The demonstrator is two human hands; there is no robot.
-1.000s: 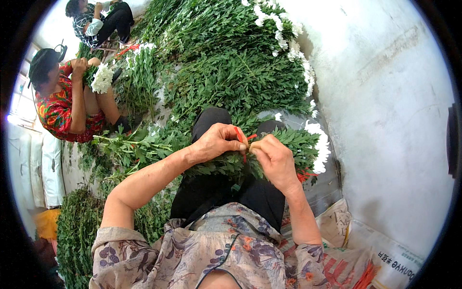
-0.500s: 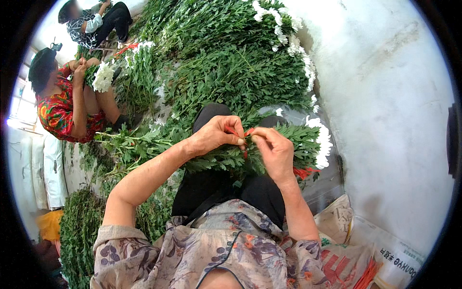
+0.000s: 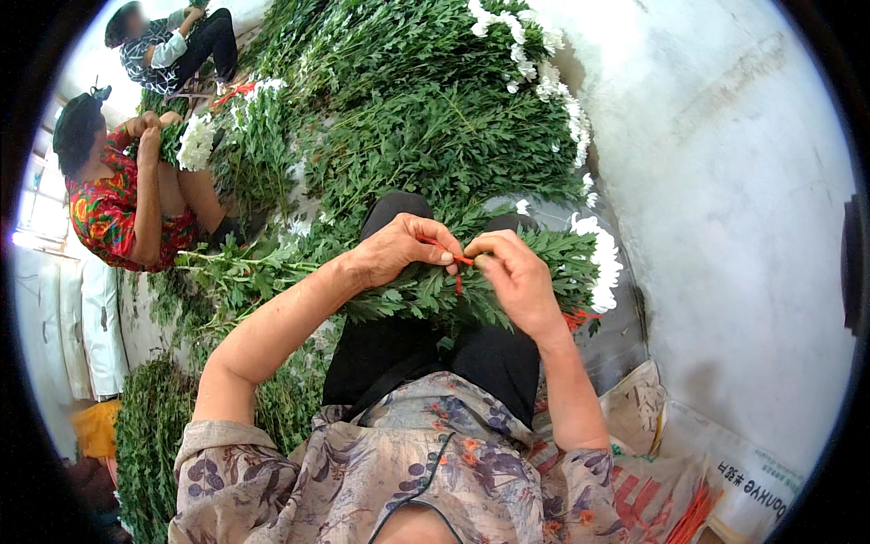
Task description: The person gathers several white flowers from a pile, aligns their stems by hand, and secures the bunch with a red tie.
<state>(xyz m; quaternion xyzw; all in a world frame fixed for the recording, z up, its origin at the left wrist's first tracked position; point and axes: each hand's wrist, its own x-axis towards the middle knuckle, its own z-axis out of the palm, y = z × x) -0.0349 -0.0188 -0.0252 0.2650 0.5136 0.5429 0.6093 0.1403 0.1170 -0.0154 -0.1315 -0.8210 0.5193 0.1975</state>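
Observation:
Across my lap lies a bunch of white chrysanthemums (image 3: 602, 263), its blooms at the right and its leafy stems running left. A red tie string (image 3: 460, 260) stretches between my two hands on top of the bunch, with one end hanging over the leaves. My left hand (image 3: 412, 249) pinches the string between thumb and fingertips. Just right of it, my right hand (image 3: 513, 276) is closed on the string's other part. The string's path under the bunch is hidden by leaves.
A large heap of leafy chrysanthemum stems (image 3: 435, 136) lies ahead. Two people sit at the far left, the nearer one in a red patterned shirt (image 3: 104, 213) with a white bunch. A pale wall (image 3: 725, 227) rises at right. Red strings (image 3: 693, 517) lie near sacks at lower right.
My hands have drawn slightly apart at the fingertips, and the red string now shows stretched between them. The bunch stays in nearly the same place on my lap.

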